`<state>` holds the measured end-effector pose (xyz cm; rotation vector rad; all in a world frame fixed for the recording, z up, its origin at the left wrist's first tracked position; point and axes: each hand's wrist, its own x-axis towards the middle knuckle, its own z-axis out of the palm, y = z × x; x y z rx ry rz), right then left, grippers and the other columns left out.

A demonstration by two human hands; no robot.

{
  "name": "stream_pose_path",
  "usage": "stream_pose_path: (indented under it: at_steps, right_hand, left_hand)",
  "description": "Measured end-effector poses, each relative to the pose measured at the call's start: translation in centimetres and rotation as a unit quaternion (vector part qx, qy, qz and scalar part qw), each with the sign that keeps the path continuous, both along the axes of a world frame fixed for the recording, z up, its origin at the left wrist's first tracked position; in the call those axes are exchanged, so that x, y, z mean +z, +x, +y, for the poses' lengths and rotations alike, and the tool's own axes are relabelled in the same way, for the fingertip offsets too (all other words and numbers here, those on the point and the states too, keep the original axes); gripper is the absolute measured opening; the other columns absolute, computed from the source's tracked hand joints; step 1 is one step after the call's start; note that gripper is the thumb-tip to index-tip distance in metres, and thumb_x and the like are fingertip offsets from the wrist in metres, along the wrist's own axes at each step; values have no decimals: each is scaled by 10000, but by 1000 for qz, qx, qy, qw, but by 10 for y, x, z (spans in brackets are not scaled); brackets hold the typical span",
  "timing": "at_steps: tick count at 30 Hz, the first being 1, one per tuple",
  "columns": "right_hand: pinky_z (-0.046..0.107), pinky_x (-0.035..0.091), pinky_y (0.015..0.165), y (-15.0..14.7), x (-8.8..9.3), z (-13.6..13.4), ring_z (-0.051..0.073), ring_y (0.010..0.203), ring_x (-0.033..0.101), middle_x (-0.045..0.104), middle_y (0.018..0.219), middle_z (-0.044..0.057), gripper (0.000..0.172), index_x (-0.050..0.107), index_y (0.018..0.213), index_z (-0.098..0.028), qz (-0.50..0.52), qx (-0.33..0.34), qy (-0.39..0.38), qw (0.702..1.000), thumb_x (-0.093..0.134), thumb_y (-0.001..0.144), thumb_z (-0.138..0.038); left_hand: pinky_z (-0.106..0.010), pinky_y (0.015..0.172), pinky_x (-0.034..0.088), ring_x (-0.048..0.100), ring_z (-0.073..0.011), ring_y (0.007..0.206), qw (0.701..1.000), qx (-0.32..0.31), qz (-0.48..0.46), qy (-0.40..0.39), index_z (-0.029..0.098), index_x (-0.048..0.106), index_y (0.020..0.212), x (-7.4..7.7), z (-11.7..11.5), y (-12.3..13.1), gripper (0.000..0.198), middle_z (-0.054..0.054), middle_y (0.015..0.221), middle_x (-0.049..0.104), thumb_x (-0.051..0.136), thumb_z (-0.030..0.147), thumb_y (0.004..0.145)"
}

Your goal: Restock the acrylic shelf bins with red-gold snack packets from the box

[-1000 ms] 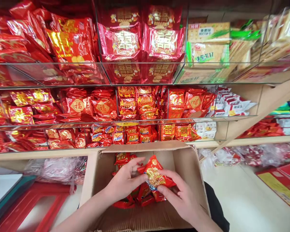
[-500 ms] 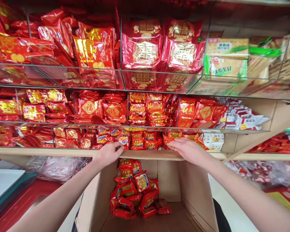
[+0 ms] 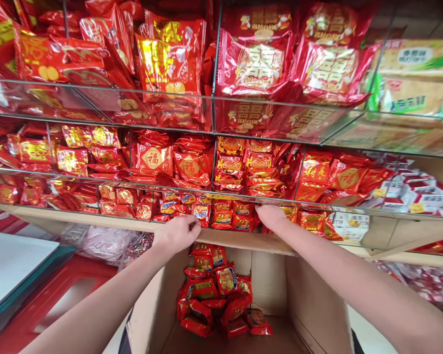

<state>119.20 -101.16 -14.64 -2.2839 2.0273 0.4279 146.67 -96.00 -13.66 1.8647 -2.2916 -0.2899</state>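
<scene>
In the head view my left hand (image 3: pixel 179 232) is curled closed at the shelf's front edge, over the back left corner of an open cardboard box (image 3: pixel 268 282). What its fingers hold, if anything, is hidden. A small blue and red snack packet (image 3: pixel 201 213) stands just behind its fingertips. My right hand (image 3: pixel 272 218) reaches into the bottom shelf row, beside red snack packets (image 3: pixel 232 216); its fingers are mostly hidden there. Inside the box lies a loose pile of red snack packets (image 3: pixel 227 280), toward its left side.
Clear plastic guards (image 3: pixel 162 184) and dividers front the shelf rows. Large pink-red packets (image 3: pixel 260 64) fill the row above, with green and white cracker packs (image 3: pixel 413 96) to the right. A red crate (image 3: pixel 55 300) and a white lid (image 3: pixel 15 265) stand at the lower left.
My right hand has moved left and deeper into the bottom row, away from an orange-red packet at its fingertips. My left hand keeps its place by the box. The view has shifted.
</scene>
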Motion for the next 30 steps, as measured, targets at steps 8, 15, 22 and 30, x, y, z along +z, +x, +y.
stream_pose_path:
  at_steps: [8,15,22,30]
  right_hand:
    - [375,443,789,9,-20,-11,174,905,555,576,1003,92,322,530,1019,-99,36,-34,1,999,458,825,-346]
    - [373,453,781,9,-17,-13,170,901,558,578,1002,81,285,534,1011,-110,45,-22,0,999,463,827,-316]
    - [409,449,754,-1,-12,2,253,958,552,461,1197,208,381,403,1206,-70,35,2,-26,999,293,841,-76]
    - [344,415,858,-30,4,34,243,1084,471,273,1357,123,491,363,1256,-136,-28,40,-18,999,422,771,-179]
  left_hand:
    - [-233,559,343,560,-150,637,1000,4,-3,3,252,596,769,-5,-2,1,255,14,726,643,357,339,749]
    - [-231,594,360,561,-143,646,1000,12,5,19,248,609,774,-4,-3,1,262,9,732,644,364,339,746]
    - [-230,610,370,568,-146,659,1000,10,15,12,255,599,753,-2,-3,1,241,18,728,643,370,328,738]
    - [-233,605,364,566,-150,663,999,18,11,24,255,602,757,4,-2,-1,242,17,717,638,370,322,733]
